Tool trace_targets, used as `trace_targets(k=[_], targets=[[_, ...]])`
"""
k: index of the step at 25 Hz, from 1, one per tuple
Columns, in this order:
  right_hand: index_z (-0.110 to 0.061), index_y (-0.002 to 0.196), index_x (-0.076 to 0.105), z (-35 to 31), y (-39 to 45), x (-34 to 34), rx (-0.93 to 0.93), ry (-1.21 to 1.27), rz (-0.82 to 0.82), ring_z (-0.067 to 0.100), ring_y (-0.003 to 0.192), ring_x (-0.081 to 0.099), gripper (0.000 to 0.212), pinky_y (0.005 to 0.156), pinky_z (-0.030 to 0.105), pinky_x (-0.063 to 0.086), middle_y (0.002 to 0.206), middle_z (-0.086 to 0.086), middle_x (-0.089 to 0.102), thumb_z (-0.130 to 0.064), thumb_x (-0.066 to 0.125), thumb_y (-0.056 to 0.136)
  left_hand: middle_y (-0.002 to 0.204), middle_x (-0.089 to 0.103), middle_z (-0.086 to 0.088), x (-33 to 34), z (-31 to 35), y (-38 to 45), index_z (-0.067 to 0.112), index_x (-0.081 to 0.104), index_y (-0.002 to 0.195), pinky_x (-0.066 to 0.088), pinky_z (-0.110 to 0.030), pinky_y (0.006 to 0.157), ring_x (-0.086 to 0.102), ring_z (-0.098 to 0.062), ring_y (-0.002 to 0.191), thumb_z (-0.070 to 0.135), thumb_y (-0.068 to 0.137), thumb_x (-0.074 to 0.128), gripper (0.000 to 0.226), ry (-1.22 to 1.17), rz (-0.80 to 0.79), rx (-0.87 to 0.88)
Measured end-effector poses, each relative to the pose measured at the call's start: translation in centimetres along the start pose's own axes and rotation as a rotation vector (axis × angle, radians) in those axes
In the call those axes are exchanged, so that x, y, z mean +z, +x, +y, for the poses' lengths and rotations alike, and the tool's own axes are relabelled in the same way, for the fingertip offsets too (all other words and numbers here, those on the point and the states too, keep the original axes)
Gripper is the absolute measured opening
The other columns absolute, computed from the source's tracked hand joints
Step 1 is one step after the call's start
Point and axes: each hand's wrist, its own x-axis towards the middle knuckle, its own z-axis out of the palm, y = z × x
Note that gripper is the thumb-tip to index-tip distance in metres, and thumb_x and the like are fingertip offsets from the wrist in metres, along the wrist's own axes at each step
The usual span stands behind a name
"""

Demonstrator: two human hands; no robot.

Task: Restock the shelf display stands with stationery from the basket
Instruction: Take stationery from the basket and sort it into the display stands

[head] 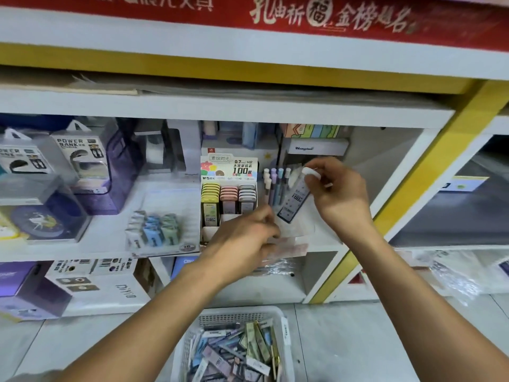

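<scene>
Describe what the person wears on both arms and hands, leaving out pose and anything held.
Both forearms are bare from elbow to wrist: no sleeves, no gloves. The left hand and the right hand show no rings, watch or bracelet in this view. The fingernails look short and unpainted, though blur limits that detail. Nothing is marked or taped on either arm.

Single head-worn wide-angle view, facing forward and down at the shelf. Close range, arm's reach. Basket on floor at bottom edge.

This is a shop: white shelves hold boxed power banks, a display stand of pencil leads, and pens.
</scene>
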Motion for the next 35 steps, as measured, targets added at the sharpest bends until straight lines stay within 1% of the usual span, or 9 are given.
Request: trace_targets(k=[3, 8, 12, 15, 17, 22, 26, 31, 35], targets=[[-0.032, 0.097, 0.068, 0.1, -0.1, 0.2, 0.006, 0.003, -0.023, 0.0, 0.077, 0.061, 0.017, 0.066, 0.014, 0.048, 0.086, -0.015, 0.069, -0.016, 0.068, 0.091, 0.105, 0.049, 0.01, 0.0, -0.3, 0.2, 0.017, 0.071, 0.097, 0.051, -0.032, 0.074, 0.059, -0.016, 0.089, 0.017, 0.088, 0.064, 0.011, -0.01, 0.011, -0.024], [-0.024, 0.096, 0.069, -0.5, -0.1, 0.3, 0.064, 0.124, -0.09, 0.013, 0.084, 0.067, 0.016, 0.074, 0.028, 0.054, 0.09, -0.003, 0.072, -0.009, 0.07, 0.09, 0.108, 0.052, 0.01, -0.2, -0.6, -0.1, 0.018, 0.07, 0.104, 0.05, -0.032, 0.076, 0.059, -0.015, 0.09, 0.019, 0.088, 0.065, 0.017, -0.069, 0.022, -0.054], [-0.012, 0.092, 0.07, -1.8, -0.2, 0.5, 0.118, 0.372, -0.126, 0.015, 0.074, 0.067, 0.01, 0.064, 0.026, 0.055, 0.087, 0.011, 0.073, -0.002, 0.069, 0.09, 0.093, 0.063, 0.016, -1.5, -0.3, 0.4, 0.031, 0.063, 0.1, 0.046, -0.014, 0.063, 0.06, 0.002, 0.077, 0.034, 0.083, 0.073, 0.02, -0.509, 0.239, -0.372], [-0.004, 0.095, 0.07, -2.5, -0.4, 0.7, 0.146, 0.52, -0.151, 0.023, 0.078, 0.071, 0.008, 0.066, 0.03, 0.06, 0.087, 0.013, 0.072, 0.001, 0.069, 0.089, 0.089, 0.073, 0.004, -2.1, -0.9, 0.6, 0.025, 0.068, 0.094, 0.057, -0.036, 0.072, 0.066, -0.014, 0.075, 0.029, 0.087, 0.072, 0.009, -0.671, 0.256, -0.449], [-0.005, 0.094, 0.071, -2.8, -0.4, 0.9, 0.142, 0.543, -0.172, 0.022, 0.078, 0.07, 0.009, 0.068, 0.031, 0.06, 0.083, 0.009, 0.071, 0.002, 0.069, 0.089, 0.085, 0.073, -0.006, -2.2, -1.0, 0.5, 0.017, 0.07, 0.088, 0.057, -0.047, 0.07, 0.064, -0.024, 0.068, 0.023, 0.088, 0.071, 0.006, -0.656, 0.248, -0.466], [-0.011, 0.094, 0.075, -2.8, 0.2, 0.8, 0.161, 0.384, -0.114, 0.006, 0.068, 0.064, 0.009, 0.061, 0.019, 0.053, 0.084, 0.005, 0.075, -0.005, 0.068, 0.091, 0.089, 0.064, 0.014, -2.9, -2.1, -0.2, 0.023, 0.068, 0.098, 0.044, -0.009, 0.069, 0.062, -0.007, 0.082, 0.026, 0.085, 0.073, 0.015, -0.376, 0.35, -0.4], [-0.012, 0.096, 0.075, -2.4, 0.5, 0.8, 0.144, 0.28, -0.094, 0.014, 0.077, 0.061, 0.01, 0.071, 0.028, 0.053, 0.09, 0.01, 0.074, -0.009, 0.066, 0.094, 0.106, 0.06, 0.003, -4.0, -3.3, -0.6, 0.014, 0.069, 0.103, 0.05, -0.033, 0.088, 0.059, -0.018, 0.102, 0.014, 0.088, 0.063, 0.016, -0.168, 0.406, -0.341], [-0.012, 0.093, 0.074, -2.8, 0.8, 1.1, 0.13, 0.346, -0.089, 0.03, 0.078, 0.068, 0.009, 0.074, 0.045, 0.059, 0.09, 0.017, 0.074, -0.005, 0.069, 0.091, 0.111, 0.061, 0.0, -4.3, -4.0, -1.0, 0.011, 0.069, 0.105, 0.047, -0.029, 0.089, 0.058, -0.02, 0.105, 0.005, 0.083, 0.062, 0.024, -0.106, 0.393, -0.381], [-0.006, 0.091, 0.071, -3.8, 0.6, 2.3, 0.115, 0.504, -0.165, 0.021, 0.072, 0.073, 0.008, 0.067, 0.032, 0.061, 0.082, 0.012, 0.074, 0.0, 0.072, 0.086, 0.109, 0.062, -0.001, -5.3, -4.7, -1.5, 0.011, 0.07, 0.105, 0.05, -0.033, 0.088, 0.06, -0.021, 0.103, -0.001, 0.082, 0.059, 0.028, -0.084, 0.419, -0.409]])
